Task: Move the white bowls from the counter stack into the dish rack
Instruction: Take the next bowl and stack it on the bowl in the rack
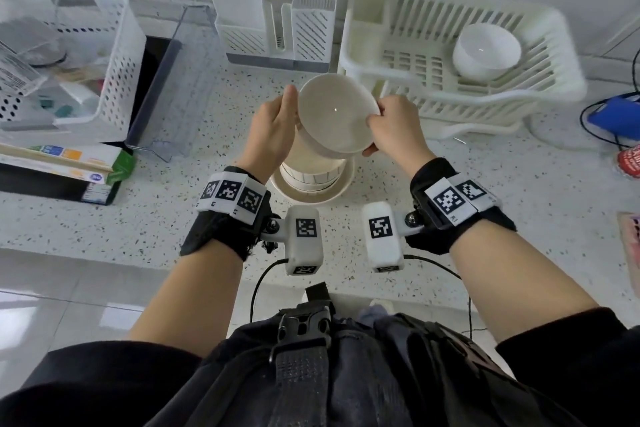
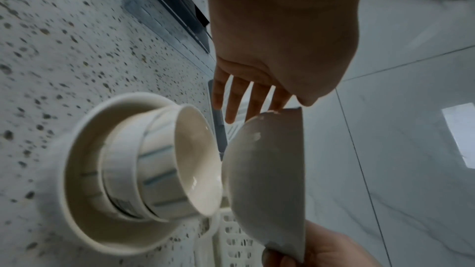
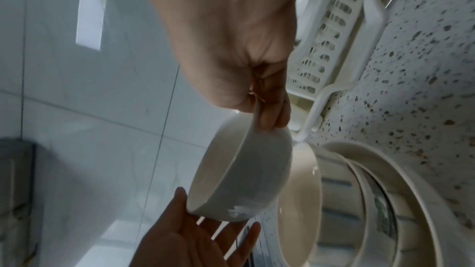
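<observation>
**The bowl is in the right hand, and the rack is on that same side**

The right hand [image 1: 394, 125] pinches the rim of a white bowl [image 1: 337, 113]. In the right wrist view the thumb is inside the rim and the fingers [image 3: 273, 115] are on the outside wall. The bowl is lifted off the stack and tipped, with its open side facing the person.

The left hand [image 1: 273, 128] is on the other side of the bowl. Its fingers [image 2: 232, 98] are straight and a little spread. The left wrist view shows them at the bowl's edge. They may just touch it, but they do not hold it.

Right under the lifted bowl is the stack [image 1: 313, 173] on the counter [image 1: 485, 191]. It still has another white bowl on top, then striped bowls, all sitting in a wide bowl at the bottom.

The dish rack [image 1: 540, 94] is to the right of the stack and a bit farther back, near the wall. One white bowl [image 1: 486, 50] already sits in its far right part. The slotted floor in the near left part is bare.

So the rack lies to the right of the bowl, on the right hand's side. The right hand is the nearer one and it already has the grip. I think it can carry the bowl across alone. The bowl would first need to go up over the rack's front rim.
</observation>
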`<state>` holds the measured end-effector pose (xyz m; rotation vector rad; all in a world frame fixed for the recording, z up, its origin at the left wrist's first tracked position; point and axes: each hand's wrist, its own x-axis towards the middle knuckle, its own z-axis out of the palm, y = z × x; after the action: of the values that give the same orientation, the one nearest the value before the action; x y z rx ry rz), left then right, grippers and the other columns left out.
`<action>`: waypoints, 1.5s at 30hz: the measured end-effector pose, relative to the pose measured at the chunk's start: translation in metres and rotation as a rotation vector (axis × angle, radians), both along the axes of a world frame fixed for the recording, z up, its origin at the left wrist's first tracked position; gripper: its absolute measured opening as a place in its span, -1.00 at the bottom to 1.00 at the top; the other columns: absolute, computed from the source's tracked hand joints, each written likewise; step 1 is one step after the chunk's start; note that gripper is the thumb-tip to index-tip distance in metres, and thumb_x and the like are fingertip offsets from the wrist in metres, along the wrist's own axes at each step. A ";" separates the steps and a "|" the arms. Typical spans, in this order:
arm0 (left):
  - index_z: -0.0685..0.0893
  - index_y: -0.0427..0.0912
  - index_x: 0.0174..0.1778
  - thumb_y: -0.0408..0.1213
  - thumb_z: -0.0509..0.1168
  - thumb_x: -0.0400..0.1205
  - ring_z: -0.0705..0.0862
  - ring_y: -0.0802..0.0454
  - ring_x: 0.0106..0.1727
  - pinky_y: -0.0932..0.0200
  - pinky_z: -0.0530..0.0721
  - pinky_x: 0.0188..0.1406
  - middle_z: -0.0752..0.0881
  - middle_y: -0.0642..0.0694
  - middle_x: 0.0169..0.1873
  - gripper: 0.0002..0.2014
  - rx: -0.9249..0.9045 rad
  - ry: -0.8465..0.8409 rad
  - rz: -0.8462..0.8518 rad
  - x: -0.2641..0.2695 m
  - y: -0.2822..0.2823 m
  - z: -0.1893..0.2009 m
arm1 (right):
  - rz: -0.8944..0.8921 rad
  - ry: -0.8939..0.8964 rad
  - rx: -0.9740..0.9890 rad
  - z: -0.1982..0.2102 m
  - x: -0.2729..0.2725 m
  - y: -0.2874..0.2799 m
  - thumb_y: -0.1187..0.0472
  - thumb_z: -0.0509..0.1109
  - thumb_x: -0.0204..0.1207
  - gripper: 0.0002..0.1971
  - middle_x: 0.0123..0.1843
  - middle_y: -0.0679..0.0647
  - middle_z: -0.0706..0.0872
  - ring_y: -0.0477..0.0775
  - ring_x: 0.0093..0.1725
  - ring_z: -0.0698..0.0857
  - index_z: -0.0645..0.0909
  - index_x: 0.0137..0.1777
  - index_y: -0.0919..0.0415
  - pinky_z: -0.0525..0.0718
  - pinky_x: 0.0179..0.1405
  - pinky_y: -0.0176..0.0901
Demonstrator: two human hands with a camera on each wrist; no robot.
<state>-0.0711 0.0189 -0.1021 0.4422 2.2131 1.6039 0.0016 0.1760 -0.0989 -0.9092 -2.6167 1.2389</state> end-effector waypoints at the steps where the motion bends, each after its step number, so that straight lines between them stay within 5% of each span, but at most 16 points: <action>1: 0.69 -0.36 0.01 0.03 -0.10 0.72 0.70 -0.19 -0.04 0.02 0.64 -0.03 0.76 -0.32 -0.06 -0.42 0.026 0.006 -0.015 0.001 0.008 0.002 | -0.023 0.011 -0.023 0.002 0.004 0.007 0.50 0.17 0.52 -0.81 -0.18 0.27 0.64 0.14 -0.52 0.70 0.54 -0.26 0.32 0.45 -0.86 -0.42; 5: 0.69 -0.27 0.14 -0.12 -0.10 0.76 0.70 0.06 0.01 0.39 0.61 -0.05 0.75 -0.12 0.02 -0.53 0.055 0.051 -0.065 0.007 0.041 0.002 | -0.160 0.097 -0.114 0.006 0.025 0.036 0.55 0.17 0.47 -0.77 -0.21 0.23 0.60 0.17 -0.48 0.66 0.50 -0.36 0.35 0.49 -0.85 -0.39; 10: 0.68 -0.32 0.15 -0.10 -0.03 0.73 0.70 0.00 0.13 0.04 0.64 0.24 0.76 -0.20 0.09 -0.54 0.053 0.121 -0.111 0.017 0.098 0.001 | -0.290 0.212 -0.155 0.007 0.053 0.085 0.55 0.15 0.47 -0.71 -0.07 0.18 0.61 -0.01 -0.41 0.66 0.48 -0.39 0.24 0.68 -0.73 -0.27; 13: 0.69 -0.27 0.13 -0.16 0.05 0.70 0.67 0.05 0.00 0.06 0.64 0.14 0.77 -0.23 0.02 -0.64 0.011 0.166 -0.170 0.025 0.138 0.000 | -0.363 0.264 -0.152 0.005 0.069 0.122 0.53 0.12 0.48 -0.79 -0.04 0.18 0.61 0.04 -0.34 0.67 0.55 -0.22 0.30 0.68 -0.71 -0.30; 15: 0.69 -0.24 0.13 -0.25 0.11 0.68 0.63 0.10 -0.11 0.17 0.62 0.01 0.76 -0.19 -0.07 -0.72 -0.031 0.189 -0.206 0.032 0.166 0.000 | -0.403 0.293 -0.149 0.005 0.077 0.146 0.53 0.13 0.47 -0.75 -0.10 0.16 0.61 0.07 -0.32 0.68 0.53 -0.31 0.27 0.70 -0.69 -0.28; 18: 0.66 -0.23 0.21 -0.36 0.18 0.65 0.61 0.14 0.08 0.24 0.54 0.20 0.74 -0.11 0.09 -0.74 -0.142 0.220 -0.249 0.040 0.207 -0.004 | -0.454 0.326 -0.140 0.004 0.086 0.186 0.54 0.14 0.47 -0.72 -0.30 0.05 0.56 -0.09 -0.50 0.67 0.47 -0.41 0.27 0.67 -0.73 -0.28; 23: 0.61 -0.22 0.29 -0.35 0.24 0.62 0.61 0.02 0.31 0.27 0.46 0.28 0.70 -0.13 0.25 -0.69 -0.273 0.246 -0.315 0.042 0.258 -0.015 | -0.501 0.351 -0.157 0.001 0.084 0.247 0.53 0.13 0.48 -0.81 -0.12 0.17 0.64 0.05 -0.44 0.73 0.58 -0.15 0.40 0.68 -0.71 -0.29; 29: 0.58 -0.21 0.33 -0.27 0.21 0.65 0.60 0.01 0.32 0.30 0.43 0.26 0.67 -0.10 0.29 -0.66 -0.406 0.239 -0.364 0.025 0.297 -0.024 | -0.496 0.333 -0.208 -0.009 0.052 0.298 0.52 0.13 0.50 -0.72 0.16 0.28 0.63 -0.01 -0.47 0.72 0.60 0.12 0.46 0.77 -0.60 -0.17; 32: 0.55 -0.18 0.37 -0.20 0.16 0.67 0.63 -0.04 0.29 0.15 0.52 0.30 0.65 -0.08 0.32 -0.64 -0.465 0.204 -0.382 0.012 0.312 -0.028 | -0.485 0.309 -0.177 -0.015 0.027 0.319 0.51 0.13 0.50 -0.71 0.20 0.31 0.62 0.03 -0.42 0.74 0.61 0.13 0.45 0.74 -0.64 -0.25; 36: 0.52 -0.20 0.41 -0.17 0.12 0.69 0.57 -0.03 0.38 0.16 0.47 0.32 0.61 -0.10 0.37 -0.62 -0.525 0.161 -0.422 -0.005 0.326 -0.038 | -0.458 0.238 -0.084 -0.021 -0.002 0.337 0.52 0.13 0.50 -0.82 -0.10 0.18 0.64 -0.22 -0.65 0.68 0.57 -0.16 0.42 0.63 -0.72 -0.35; 40: 0.53 -0.18 0.39 -0.14 0.08 0.70 0.58 -0.08 0.36 0.11 0.51 0.29 0.60 -0.15 0.39 -0.62 -0.580 0.105 -0.470 -0.017 0.336 -0.049 | -0.454 0.192 -0.083 -0.034 -0.024 0.346 0.55 0.13 0.46 -0.78 -0.27 0.14 0.61 -0.06 -0.66 0.67 0.54 -0.34 0.42 0.77 -0.55 0.20; 45: 0.53 -0.16 0.39 -0.13 0.07 0.70 0.57 -0.13 0.38 0.05 0.50 0.33 0.60 -0.17 0.39 -0.62 -0.601 0.082 -0.504 -0.023 0.341 -0.057 | -0.429 0.133 -0.041 -0.047 -0.034 0.352 0.57 0.14 0.42 -0.60 -0.54 0.01 0.38 -0.12 -0.71 0.60 0.27 -0.58 0.21 0.74 -0.64 0.10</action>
<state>-0.0946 0.3599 -0.1595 0.8024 2.2561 0.6391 -0.0328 0.5276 -0.1455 -1.2618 -2.1479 1.1893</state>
